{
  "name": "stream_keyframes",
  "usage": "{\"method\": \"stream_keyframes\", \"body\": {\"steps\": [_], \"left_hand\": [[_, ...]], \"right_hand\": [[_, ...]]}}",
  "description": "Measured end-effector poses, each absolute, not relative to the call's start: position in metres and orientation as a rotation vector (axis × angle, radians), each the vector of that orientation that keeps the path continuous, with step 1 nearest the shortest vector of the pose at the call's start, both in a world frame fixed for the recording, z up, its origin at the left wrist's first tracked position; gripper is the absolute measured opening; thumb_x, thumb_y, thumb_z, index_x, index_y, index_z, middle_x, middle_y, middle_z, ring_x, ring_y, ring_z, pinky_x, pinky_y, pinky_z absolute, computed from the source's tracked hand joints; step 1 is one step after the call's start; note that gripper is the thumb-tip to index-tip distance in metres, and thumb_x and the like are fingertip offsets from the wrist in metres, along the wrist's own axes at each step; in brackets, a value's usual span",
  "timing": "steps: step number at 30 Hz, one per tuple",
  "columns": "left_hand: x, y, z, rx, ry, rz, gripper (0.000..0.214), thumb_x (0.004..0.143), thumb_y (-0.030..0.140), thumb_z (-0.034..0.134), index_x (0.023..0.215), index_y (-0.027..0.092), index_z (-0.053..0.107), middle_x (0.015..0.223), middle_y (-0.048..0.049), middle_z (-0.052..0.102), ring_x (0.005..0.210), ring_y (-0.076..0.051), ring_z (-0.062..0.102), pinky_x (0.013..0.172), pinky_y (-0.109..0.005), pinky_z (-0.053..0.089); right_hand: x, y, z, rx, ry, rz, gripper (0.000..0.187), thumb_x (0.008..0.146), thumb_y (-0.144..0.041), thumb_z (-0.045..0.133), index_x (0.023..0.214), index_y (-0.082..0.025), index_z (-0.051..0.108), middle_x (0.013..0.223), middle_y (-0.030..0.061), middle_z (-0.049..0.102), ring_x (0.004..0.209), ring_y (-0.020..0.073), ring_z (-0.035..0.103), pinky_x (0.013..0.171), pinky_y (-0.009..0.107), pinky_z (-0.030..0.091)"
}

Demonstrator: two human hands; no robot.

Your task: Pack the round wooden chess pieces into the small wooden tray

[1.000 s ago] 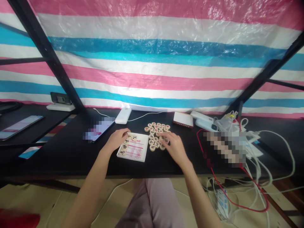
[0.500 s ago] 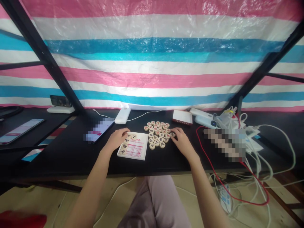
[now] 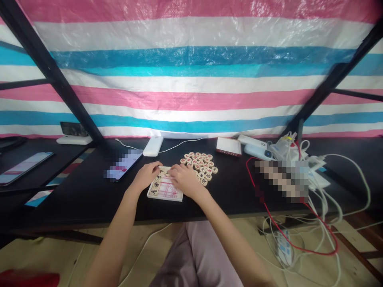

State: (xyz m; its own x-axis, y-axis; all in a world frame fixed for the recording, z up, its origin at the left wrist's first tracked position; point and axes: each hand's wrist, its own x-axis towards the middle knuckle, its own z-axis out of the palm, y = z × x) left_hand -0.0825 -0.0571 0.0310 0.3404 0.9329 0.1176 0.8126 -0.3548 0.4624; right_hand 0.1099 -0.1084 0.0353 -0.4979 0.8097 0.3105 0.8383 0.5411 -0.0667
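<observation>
A shallow white box (image 3: 164, 198) lies on the black table. Its inside shows red printed grid lines, and round Chinese chess pieces (image 3: 156, 184) with black characters stand along its left side and top. My left hand (image 3: 146, 175) is curled round the box's upper left corner, fingertips by the top left piece. Across the upper right of the box reaches my right hand (image 3: 185, 179), its bent fingers on a chess piece at the top, mostly covered by them. Right of the box lies a cluster of chess pieces (image 3: 201, 163) in red and black, partly hidden by my right hand.
Behind the pieces sits the box lid (image 3: 228, 146). A white power bank (image 3: 153, 146) and a phone (image 3: 127, 165) lie at the left. White devices (image 3: 257, 151), tangled cables and a red cord (image 3: 281, 229) crowd the right side. A striped sheet (image 3: 191, 79) hangs behind.
My right hand has moved left from the right edge of the chess piece cluster to the top of the white box. My left hand stays at the box's corner.
</observation>
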Motion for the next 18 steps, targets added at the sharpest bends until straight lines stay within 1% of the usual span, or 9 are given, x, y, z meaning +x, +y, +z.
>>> {"method": "stream_keyframes", "body": {"steps": [5, 9, 11, 14, 16, 18], "left_hand": [[-0.082, -0.058, 0.031, 2.291, 1.553, 0.527, 0.03, 0.08, 0.026, 0.038, 0.097, 0.023, 0.063, 0.089, -0.0032, 0.068, 0.08, -0.019, 0.061, 0.069, -0.026, 0.04], [-0.082, -0.058, 0.03, 2.294, 1.546, 0.533, 0.029, 0.08, 0.025, 0.038, 0.095, 0.024, 0.063, 0.089, -0.0027, 0.068, 0.08, -0.019, 0.061, 0.068, -0.026, 0.04], [-0.082, -0.058, 0.031, 2.284, 1.551, 0.528, 0.028, 0.081, 0.025, 0.038, 0.094, 0.024, 0.063, 0.087, -0.0024, 0.068, 0.079, -0.019, 0.061, 0.068, -0.026, 0.04], [-0.082, -0.059, 0.032, 2.266, 1.567, 0.513, 0.028, 0.081, 0.024, 0.038, 0.094, 0.024, 0.063, 0.085, -0.0023, 0.068, 0.078, -0.019, 0.06, 0.068, -0.027, 0.039], [-0.082, -0.06, 0.033, 2.263, 1.572, 0.507, 0.028, 0.081, 0.024, 0.038, 0.094, 0.024, 0.063, 0.088, -0.0027, 0.068, 0.08, -0.019, 0.06, 0.068, -0.027, 0.039], [-0.082, -0.06, 0.034, 2.263, 1.568, 0.51, 0.028, 0.081, 0.025, 0.037, 0.094, 0.024, 0.062, 0.091, -0.0029, 0.068, 0.081, -0.019, 0.06, 0.068, -0.027, 0.038]], "right_hand": [[0.084, -0.098, 0.027, -1.397, -2.518, -0.215, 0.019, 0.089, -0.018, 0.044, 0.1, -0.016, 0.059, 0.1, 0.0094, 0.061, 0.093, 0.0214, 0.05, 0.078, 0.036, 0.034], [0.09, -0.099, 0.028, -1.408, -2.477, -0.172, 0.015, 0.086, -0.017, 0.046, 0.093, -0.019, 0.06, 0.093, 0.006, 0.063, 0.09, 0.0202, 0.052, 0.077, 0.035, 0.031], [0.101, -0.104, 0.032, -1.414, -2.409, -0.113, 0.015, 0.085, -0.021, 0.051, 0.098, -0.021, 0.06, 0.094, 0.0039, 0.064, 0.091, 0.019, 0.053, 0.078, 0.034, 0.03], [0.13, -0.116, 0.037, -1.459, -2.209, -0.078, 0.031, 0.086, -0.029, 0.054, 0.116, -0.025, 0.054, 0.1, 0.0021, 0.066, 0.095, 0.0175, 0.055, 0.08, 0.032, 0.028], [0.159, -0.125, 0.038, -1.55, -2.078, -0.128, 0.029, 0.087, -0.031, 0.053, 0.115, -0.025, 0.055, 0.102, 0.0027, 0.067, 0.094, 0.0175, 0.057, 0.078, 0.032, 0.027], [0.192, -0.135, 0.036, -1.686, -1.983, -0.218, 0.027, 0.088, -0.031, 0.051, 0.113, -0.024, 0.056, 0.1, 0.0046, 0.068, 0.09, 0.0188, 0.058, 0.073, 0.031, 0.026]]}}
